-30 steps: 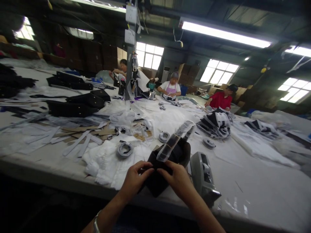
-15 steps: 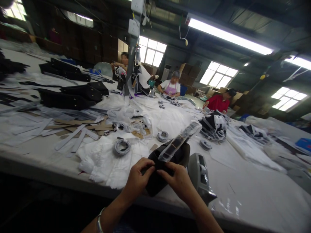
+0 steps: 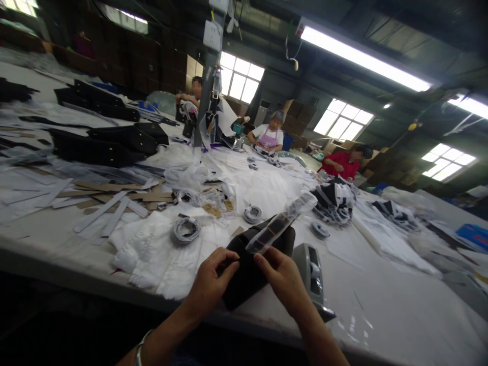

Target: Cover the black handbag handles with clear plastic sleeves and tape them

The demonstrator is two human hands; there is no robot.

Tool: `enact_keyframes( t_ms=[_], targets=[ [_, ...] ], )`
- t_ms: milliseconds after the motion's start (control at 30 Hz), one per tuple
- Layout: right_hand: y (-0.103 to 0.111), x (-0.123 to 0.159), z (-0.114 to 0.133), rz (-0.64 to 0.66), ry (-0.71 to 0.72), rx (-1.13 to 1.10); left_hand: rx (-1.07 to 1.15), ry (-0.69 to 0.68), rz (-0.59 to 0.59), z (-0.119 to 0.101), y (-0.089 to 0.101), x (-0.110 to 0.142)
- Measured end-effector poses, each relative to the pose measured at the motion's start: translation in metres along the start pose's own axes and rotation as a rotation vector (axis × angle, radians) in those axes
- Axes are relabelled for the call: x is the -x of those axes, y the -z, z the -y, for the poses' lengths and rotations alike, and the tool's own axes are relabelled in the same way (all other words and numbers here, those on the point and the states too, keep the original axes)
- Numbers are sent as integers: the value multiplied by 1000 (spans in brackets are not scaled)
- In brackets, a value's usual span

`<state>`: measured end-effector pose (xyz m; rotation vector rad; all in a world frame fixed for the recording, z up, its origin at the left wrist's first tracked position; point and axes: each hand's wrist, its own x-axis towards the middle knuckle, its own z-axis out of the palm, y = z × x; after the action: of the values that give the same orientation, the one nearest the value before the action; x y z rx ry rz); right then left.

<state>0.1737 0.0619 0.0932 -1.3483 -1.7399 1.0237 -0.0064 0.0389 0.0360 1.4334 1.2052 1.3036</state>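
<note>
A black bag (image 3: 246,279) stands near the table's front edge, between my two hands. A strap wrapped in clear plastic (image 3: 276,229) sticks up from it, slanting to the upper right. My left hand (image 3: 213,274) is closed in a pinch at the bag's left upper edge. Thumb and forefinger of my right hand (image 3: 284,279) pinch the bag's front by the lower end of the wrapped strap. What exactly lies between the fingertips is too small to make out. Just right of the bag is a grey tape dispenser (image 3: 310,274).
Coiled wrapped straps (image 3: 186,230) and white soft sheets (image 3: 163,264) lie to the left. Behind them are cardboard strips (image 3: 110,198) and black bag pieces (image 3: 110,145). A metal post (image 3: 206,96) rises mid-table. Several co-workers sit across, one in a red top (image 3: 341,165).
My hands have moved slightly apart, my left hand shifting left along the bag's edge. The view has shifted a little. Across the table, the co-worker in red has moved an arm.
</note>
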Motion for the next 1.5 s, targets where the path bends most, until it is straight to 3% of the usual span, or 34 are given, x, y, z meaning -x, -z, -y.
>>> enact_keyframes(
  t_ms=[100, 267, 467, 567, 667, 800, 1233, 1367, 1500],
  targets=[
    [3, -5, 5, -102, -49, -33, 32, 66, 30, 0, 3, 0],
    [2, -12, 21, -237, -65, 144, 90, 125, 44, 2, 4, 2],
    [0, -19, 31, -333, -94, 137, 106, 144, 67, 2, 4, 2],
    [0, -13, 27, -289, -21, 228, 115, 156, 63, 4, 5, 3],
    [-5, 0, 17, -149, 71, 347, 97, 134, 68, 9, 7, 5],
    [-15, 14, 0, 4, 100, 334, 60, 45, 57, 13, 9, 7],
    [-17, 15, -7, 7, 150, 340, 35, -50, -37, 4, -3, 2],
    [-19, 16, -7, -4, 170, 381, 26, 10, 3, 2, 1, -3],
    [-22, 20, -6, -68, 175, 415, -28, 57, 114, -6, 9, -10]
  ],
)
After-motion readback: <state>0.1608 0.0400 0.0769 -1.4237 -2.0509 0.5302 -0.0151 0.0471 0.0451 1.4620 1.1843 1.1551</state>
